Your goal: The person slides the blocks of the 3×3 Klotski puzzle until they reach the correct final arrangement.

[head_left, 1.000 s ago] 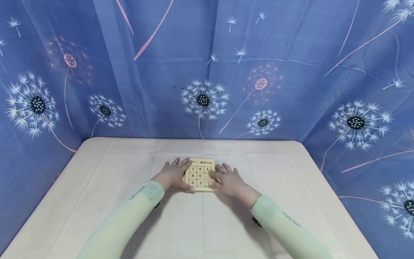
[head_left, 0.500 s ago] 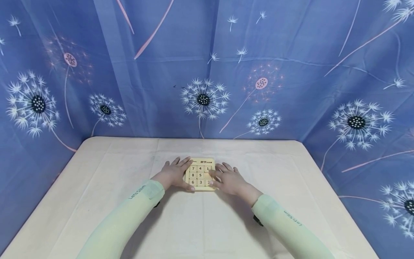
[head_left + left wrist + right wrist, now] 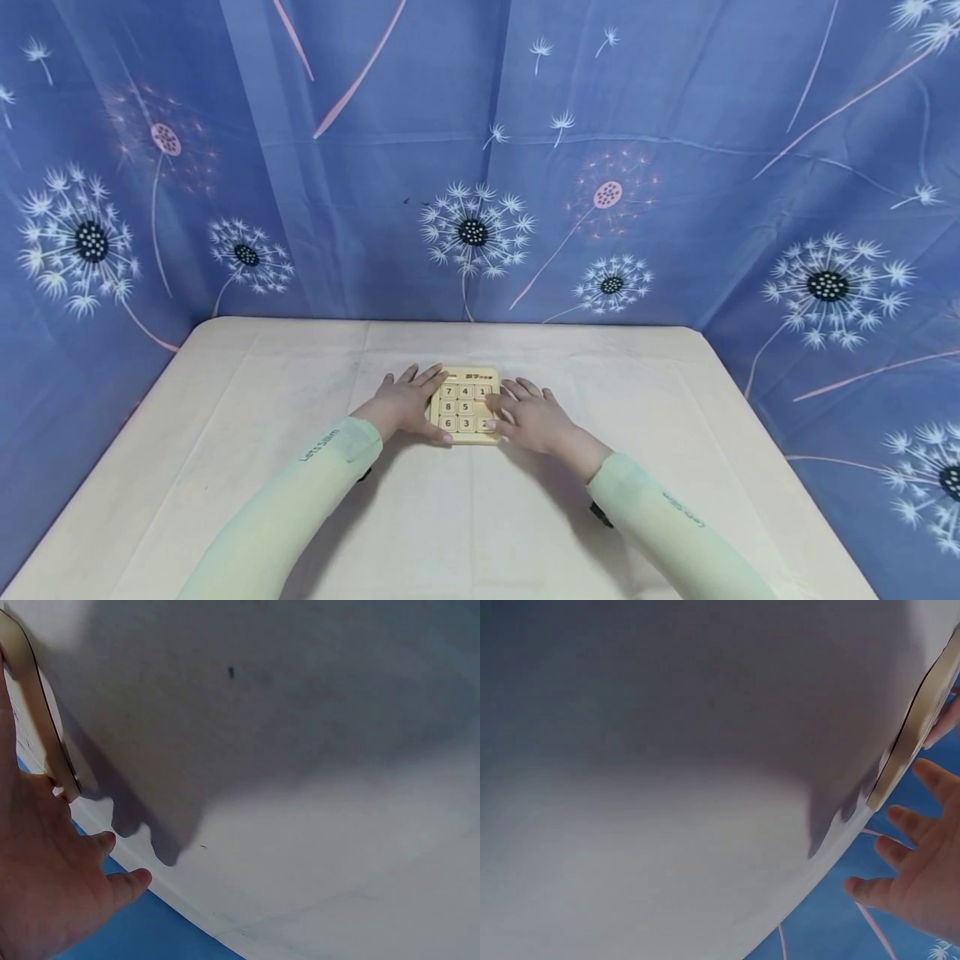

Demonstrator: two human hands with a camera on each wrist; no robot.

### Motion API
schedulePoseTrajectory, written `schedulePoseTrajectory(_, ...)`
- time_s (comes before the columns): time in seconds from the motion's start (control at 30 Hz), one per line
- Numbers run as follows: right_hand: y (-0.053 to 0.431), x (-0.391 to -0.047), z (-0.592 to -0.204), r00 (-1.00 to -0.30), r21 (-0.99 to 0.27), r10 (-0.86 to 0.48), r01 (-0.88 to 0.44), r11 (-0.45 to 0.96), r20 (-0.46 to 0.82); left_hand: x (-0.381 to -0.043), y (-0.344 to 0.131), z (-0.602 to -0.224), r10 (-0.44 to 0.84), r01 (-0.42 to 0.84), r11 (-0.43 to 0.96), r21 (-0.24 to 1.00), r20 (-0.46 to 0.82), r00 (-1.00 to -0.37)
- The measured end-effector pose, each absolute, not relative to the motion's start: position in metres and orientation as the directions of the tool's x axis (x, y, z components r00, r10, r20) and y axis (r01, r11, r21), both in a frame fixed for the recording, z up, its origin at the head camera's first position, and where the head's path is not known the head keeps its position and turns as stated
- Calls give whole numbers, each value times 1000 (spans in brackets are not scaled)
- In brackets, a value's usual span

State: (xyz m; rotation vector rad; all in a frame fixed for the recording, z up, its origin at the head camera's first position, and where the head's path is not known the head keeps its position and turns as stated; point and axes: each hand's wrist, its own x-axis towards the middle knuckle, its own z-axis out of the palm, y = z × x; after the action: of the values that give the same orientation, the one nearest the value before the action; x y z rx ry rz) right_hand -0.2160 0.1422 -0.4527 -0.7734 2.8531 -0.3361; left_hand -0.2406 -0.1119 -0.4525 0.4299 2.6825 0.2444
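Observation:
A pale yellow number slide puzzle (image 3: 474,437) lies flat on the table in the head view. Its tiles read 7, 4, 1 on top, 8, 5 in the middle and 6, 3, 2 at the bottom; the gap is at the middle right. My left hand (image 3: 407,407) holds the frame's left side, index finger at the far corner and thumb at the near one. My right hand (image 3: 534,418) lies over the right edge, thumb tip on the 2 tile (image 3: 483,424) and index fingertip by the 1 tile (image 3: 482,391). Both wrist views catch only the puzzle's edge.
A cream cloth covers the table (image 3: 480,517), which has rounded far corners. Behind it and on both sides hangs a blue curtain (image 3: 360,233) with a dandelion print. Pale green sleeves (image 3: 277,500) cover both forearms.
The right thumb has slid slightly to the right, uncovering more of the 2 tile. The tile order is the same, and my left hand keeps its hold.

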Motion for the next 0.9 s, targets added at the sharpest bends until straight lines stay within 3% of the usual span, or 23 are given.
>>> schedulePoseTrajectory(0.9, 153, -172, -447, -827, -241, -549, -513, 824, -118, -237, -113, -452, 367, 300, 924, 236, -334, -868)
